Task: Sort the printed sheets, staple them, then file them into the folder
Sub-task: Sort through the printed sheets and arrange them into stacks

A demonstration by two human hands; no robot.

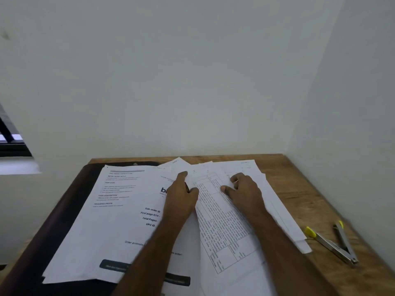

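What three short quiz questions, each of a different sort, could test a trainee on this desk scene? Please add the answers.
1. True or false: the stapler lies on top of the printed sheets.
2. Which sheet do both hands touch? A) the table-printed sheet B) the task-text sheet C) none
3. Fill in: the dark folder lies ____ the sheets, at the desk's left side.

Key
1. False: it lies open on the bare wooden desk, right of the sheets.
2. A: the left hand and the right hand rest on its upper part.
3. under
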